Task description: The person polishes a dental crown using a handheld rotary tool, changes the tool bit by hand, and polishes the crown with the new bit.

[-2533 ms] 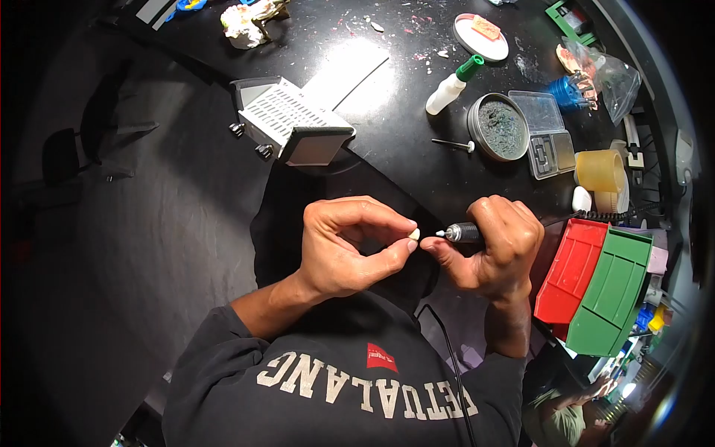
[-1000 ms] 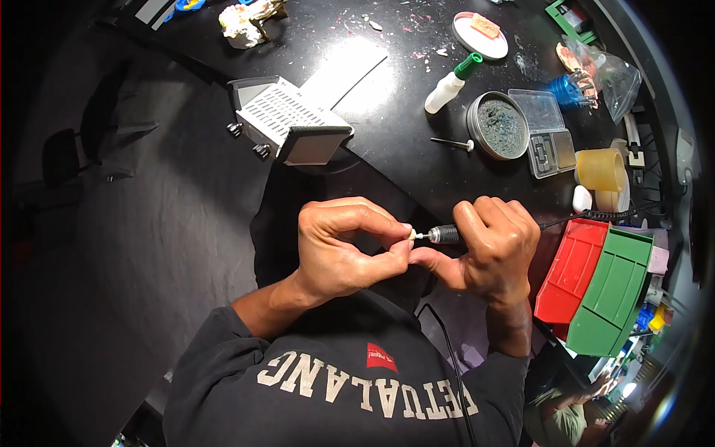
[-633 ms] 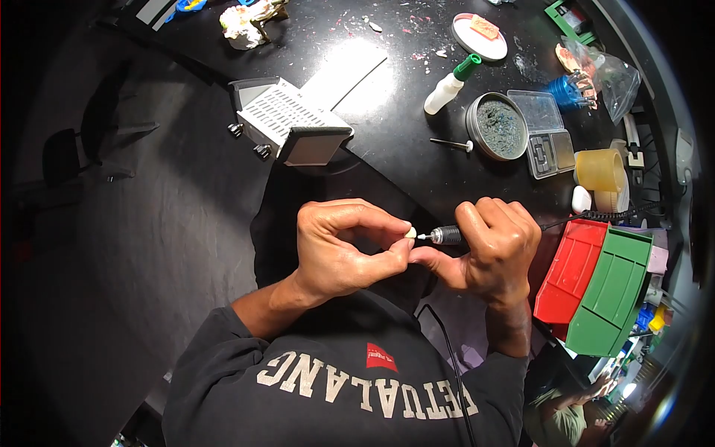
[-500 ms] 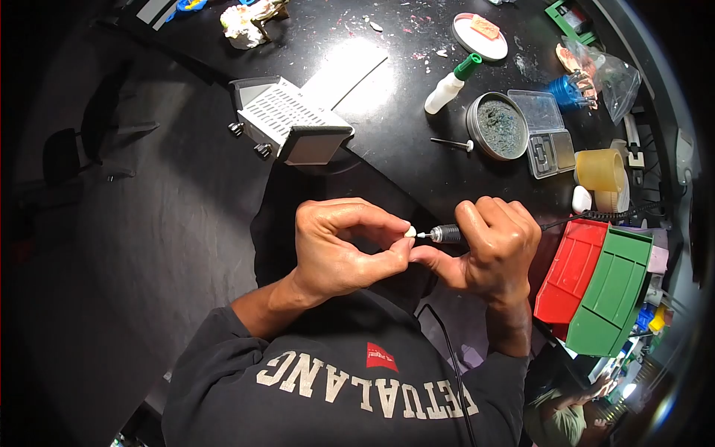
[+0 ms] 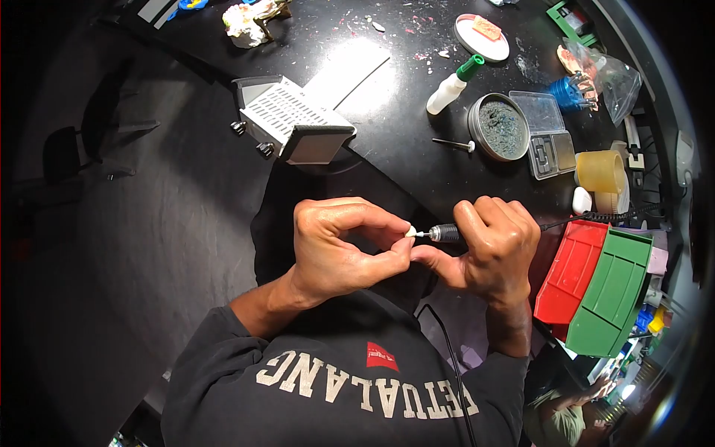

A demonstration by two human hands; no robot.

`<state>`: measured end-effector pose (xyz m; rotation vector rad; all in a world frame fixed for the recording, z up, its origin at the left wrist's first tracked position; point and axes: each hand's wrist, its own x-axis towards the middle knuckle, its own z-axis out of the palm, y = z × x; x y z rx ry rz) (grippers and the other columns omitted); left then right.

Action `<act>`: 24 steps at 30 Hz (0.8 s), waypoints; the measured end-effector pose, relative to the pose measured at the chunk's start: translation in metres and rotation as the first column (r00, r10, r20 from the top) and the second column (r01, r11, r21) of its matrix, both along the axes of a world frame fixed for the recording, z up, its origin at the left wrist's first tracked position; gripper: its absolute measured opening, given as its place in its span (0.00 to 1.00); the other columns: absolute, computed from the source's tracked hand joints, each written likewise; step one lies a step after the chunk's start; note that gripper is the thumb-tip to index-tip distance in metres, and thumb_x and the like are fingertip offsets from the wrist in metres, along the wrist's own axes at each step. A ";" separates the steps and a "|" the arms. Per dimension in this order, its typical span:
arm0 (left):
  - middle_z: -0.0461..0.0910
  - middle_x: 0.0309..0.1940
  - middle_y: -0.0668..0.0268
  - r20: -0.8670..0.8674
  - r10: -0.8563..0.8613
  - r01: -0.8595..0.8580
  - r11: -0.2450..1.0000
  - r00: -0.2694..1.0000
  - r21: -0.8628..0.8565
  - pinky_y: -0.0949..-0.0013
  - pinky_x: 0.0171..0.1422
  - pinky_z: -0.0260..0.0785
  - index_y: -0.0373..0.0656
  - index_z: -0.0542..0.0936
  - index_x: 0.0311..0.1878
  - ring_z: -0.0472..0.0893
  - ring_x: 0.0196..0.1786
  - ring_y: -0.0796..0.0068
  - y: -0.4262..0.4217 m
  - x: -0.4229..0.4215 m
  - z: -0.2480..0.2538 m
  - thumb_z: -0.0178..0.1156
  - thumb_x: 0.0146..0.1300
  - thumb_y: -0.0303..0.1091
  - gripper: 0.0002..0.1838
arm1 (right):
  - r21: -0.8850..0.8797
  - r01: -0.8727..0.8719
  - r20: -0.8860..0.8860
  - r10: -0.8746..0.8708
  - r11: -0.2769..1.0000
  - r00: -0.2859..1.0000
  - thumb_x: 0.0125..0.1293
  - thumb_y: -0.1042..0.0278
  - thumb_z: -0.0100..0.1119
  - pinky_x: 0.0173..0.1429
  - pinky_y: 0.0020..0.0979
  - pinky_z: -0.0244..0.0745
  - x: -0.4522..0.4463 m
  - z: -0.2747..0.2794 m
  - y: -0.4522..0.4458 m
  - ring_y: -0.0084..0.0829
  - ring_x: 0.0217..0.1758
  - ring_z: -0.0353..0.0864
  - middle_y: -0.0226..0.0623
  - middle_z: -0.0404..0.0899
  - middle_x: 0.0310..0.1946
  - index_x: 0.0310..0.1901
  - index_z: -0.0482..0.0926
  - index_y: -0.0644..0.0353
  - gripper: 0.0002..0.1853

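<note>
Between the thumb and fingertips of my left hand (image 5: 346, 246) is pinched a small white piece (image 5: 410, 232), too small to name for certain. My right hand (image 5: 495, 242) is wrapped round a rotary tool handpiece (image 5: 445, 234), black with a metal nose. Its pale tip points left and meets the white piece, or nearly so; I cannot tell which. My right thumb reaches across close to the left thumb. A coiled cord runs from the handpiece to the right. Both hands are above the dark area by my lap, in front of the bench edge.
A perforated grey unit (image 5: 290, 115) with black knobs stands ahead. On the black bench are a green-capped bottle (image 5: 447, 93), a round tin (image 5: 503, 127), a pocket scale (image 5: 553, 154) and a small bur (image 5: 454, 144). Red (image 5: 570, 272) and green (image 5: 612, 290) bins are at right. Another person appears lower right.
Both hands keep nearly the same pose, with the white piece and handpiece still held tip to piece. The view has shifted very slightly.
</note>
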<state>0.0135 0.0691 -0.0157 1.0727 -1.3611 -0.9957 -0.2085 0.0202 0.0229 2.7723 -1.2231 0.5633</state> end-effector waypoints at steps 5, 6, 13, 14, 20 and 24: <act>0.91 0.31 0.58 0.006 0.009 -0.009 1.000 1.000 -0.019 0.78 0.36 0.81 0.32 0.91 0.38 0.90 0.32 0.78 0.000 -0.001 0.000 0.79 0.51 0.17 0.10 | -0.002 -0.001 -0.006 0.001 1.000 1.000 0.55 0.14 0.65 0.28 0.40 0.54 0.000 0.000 0.000 0.37 0.19 0.64 0.32 0.60 0.19 0.23 0.67 0.55 0.43; 0.91 0.31 0.58 0.009 0.012 -0.012 1.000 1.000 -0.027 0.78 0.36 0.81 0.32 0.91 0.38 0.90 0.32 0.78 0.000 -0.001 0.000 0.79 0.51 0.18 0.10 | -0.002 -0.001 -0.007 0.001 1.000 1.000 0.55 0.14 0.65 0.28 0.40 0.54 0.000 0.000 0.000 0.37 0.19 0.64 0.32 0.60 0.20 0.23 0.67 0.55 0.43; 0.91 0.32 0.58 0.021 0.004 -0.003 1.000 1.000 -0.026 0.78 0.37 0.81 0.32 0.91 0.38 0.90 0.32 0.77 0.000 -0.001 0.001 0.79 0.51 0.17 0.10 | 0.002 -0.011 -0.003 0.011 1.000 1.000 0.55 0.15 0.67 0.28 0.40 0.54 -0.001 0.001 0.000 0.37 0.19 0.63 0.32 0.60 0.19 0.22 0.66 0.55 0.43; 0.91 0.32 0.58 0.019 0.001 -0.001 1.000 1.000 -0.023 0.78 0.37 0.82 0.32 0.91 0.38 0.90 0.33 0.77 0.000 -0.001 0.001 0.79 0.51 0.17 0.10 | 0.002 -0.013 0.000 0.013 1.000 1.000 0.55 0.15 0.67 0.28 0.40 0.53 -0.002 0.001 0.000 0.37 0.19 0.63 0.32 0.60 0.19 0.22 0.66 0.55 0.43; 0.91 0.36 0.55 -0.137 -0.030 0.037 0.998 0.990 0.052 0.75 0.42 0.85 0.29 0.90 0.41 0.92 0.36 0.74 0.004 -0.001 -0.001 0.77 0.53 0.14 0.11 | 0.008 -0.017 0.120 0.016 1.000 0.993 0.54 0.26 0.78 0.28 0.40 0.54 -0.005 0.004 -0.002 0.38 0.18 0.64 0.32 0.61 0.18 0.22 0.66 0.55 0.39; 0.91 0.39 0.53 -0.281 -0.072 0.113 0.985 0.957 0.131 0.73 0.44 0.86 0.29 0.90 0.43 0.92 0.39 0.72 0.005 -0.003 -0.004 0.76 0.55 0.14 0.12 | -0.026 -0.011 0.167 0.015 1.000 0.986 0.54 0.31 0.80 0.27 0.39 0.55 -0.006 0.001 -0.003 0.37 0.18 0.65 0.32 0.61 0.18 0.22 0.67 0.54 0.37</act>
